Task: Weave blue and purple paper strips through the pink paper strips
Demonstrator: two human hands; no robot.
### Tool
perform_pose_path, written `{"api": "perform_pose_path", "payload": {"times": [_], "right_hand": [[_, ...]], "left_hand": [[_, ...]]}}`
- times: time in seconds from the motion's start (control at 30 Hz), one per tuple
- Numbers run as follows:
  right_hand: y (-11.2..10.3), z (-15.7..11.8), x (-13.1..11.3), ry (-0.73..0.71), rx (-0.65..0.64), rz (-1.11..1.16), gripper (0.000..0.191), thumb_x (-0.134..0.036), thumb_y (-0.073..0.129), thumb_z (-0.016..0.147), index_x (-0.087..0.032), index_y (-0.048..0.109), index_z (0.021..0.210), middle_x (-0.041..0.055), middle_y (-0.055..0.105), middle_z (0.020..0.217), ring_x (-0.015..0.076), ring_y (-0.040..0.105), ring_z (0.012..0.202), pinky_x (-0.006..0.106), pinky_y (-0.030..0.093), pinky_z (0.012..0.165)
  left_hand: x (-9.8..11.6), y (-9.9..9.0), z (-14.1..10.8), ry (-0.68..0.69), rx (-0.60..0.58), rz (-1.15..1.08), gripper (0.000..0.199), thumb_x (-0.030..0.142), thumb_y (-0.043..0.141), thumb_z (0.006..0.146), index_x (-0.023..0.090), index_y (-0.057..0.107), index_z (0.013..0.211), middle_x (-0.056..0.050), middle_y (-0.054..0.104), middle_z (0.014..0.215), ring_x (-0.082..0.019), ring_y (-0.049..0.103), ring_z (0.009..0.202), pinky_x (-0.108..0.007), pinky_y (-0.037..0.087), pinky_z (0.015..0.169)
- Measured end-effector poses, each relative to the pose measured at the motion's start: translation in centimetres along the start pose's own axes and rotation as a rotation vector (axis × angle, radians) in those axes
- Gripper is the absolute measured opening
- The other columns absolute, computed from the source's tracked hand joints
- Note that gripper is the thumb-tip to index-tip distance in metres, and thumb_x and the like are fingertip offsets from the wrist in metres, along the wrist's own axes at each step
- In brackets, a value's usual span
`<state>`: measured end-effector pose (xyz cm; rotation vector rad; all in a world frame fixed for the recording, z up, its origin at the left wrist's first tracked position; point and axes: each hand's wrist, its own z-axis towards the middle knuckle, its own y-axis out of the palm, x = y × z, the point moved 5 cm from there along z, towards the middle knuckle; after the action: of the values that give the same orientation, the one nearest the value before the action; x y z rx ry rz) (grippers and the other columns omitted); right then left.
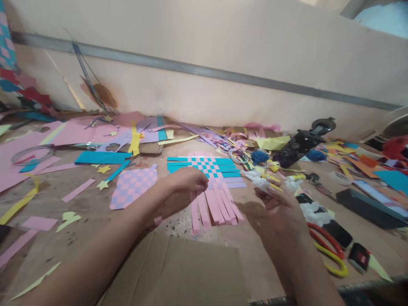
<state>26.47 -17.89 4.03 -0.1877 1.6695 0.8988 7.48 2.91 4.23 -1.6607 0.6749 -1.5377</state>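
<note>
A half-woven paper mat [204, 165] of teal and pink strips lies flat on the worktable, its loose pink ends fanned toward me. Over its left part is my left hand [190, 180], fingers curled together at the weave; whatever they may pinch is hidden. To the right of the mat, my right hand [279, 202] grips a small white glue bottle [259, 181], its tip pointing left toward the mat. One lilac strip [234, 185] crosses the pink ones just below the teal rows.
A finished pink-and-lilac woven piece [134, 187] lies left of the mat. Cardboard [178, 267] covers the near edge. At right are a black tumbler [296, 146], red-handled scissors [327, 240] and a dark case [371, 208]. Paper scraps [219, 140] line the wall.
</note>
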Motion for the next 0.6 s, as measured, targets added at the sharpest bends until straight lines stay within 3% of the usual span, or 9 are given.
{"api": "perform_pose_path", "payload": {"times": [0.2,0.47,0.6], "right_hand": [[0.4,0.0,0.0,0.019,0.009,-0.008,0.029,-0.021,0.091,0.062,-0.025,0.075,0.086,-0.0014,0.078,0.095,0.0168,0.071,0.082,0.028,0.062,0.069],[1.3,-0.7,0.6,0.110,0.012,-0.045,0.032,-0.026,0.094,0.057,-0.023,0.077,0.084,-0.0012,0.075,0.085,0.0143,0.067,0.075,0.024,0.058,0.067],[1.4,-0.9,0.8,0.130,-0.006,-0.049,0.034,-0.027,0.093,0.059,-0.024,0.076,0.088,-0.0025,0.074,0.087,0.0142,0.066,0.075,0.026,0.057,0.065]], "left_hand": [[1.2,-1.0,-0.4,-0.038,-0.050,0.171,0.019,0.016,0.064,0.090,0.024,0.081,0.092,-0.002,0.082,0.109,-0.018,0.073,0.095,-0.026,0.048,0.077],[0.9,-5.1,-2.3,-0.217,-0.009,0.235,0.025,0.021,0.065,0.092,0.026,0.081,0.111,-0.002,0.080,0.122,-0.020,0.072,0.106,-0.029,0.049,0.088],[1.5,-5.0,-2.4,-0.276,-0.079,0.314,0.026,0.027,0.068,0.090,0.028,0.080,0.113,-0.002,0.080,0.117,-0.021,0.072,0.101,-0.028,0.048,0.080]]}}
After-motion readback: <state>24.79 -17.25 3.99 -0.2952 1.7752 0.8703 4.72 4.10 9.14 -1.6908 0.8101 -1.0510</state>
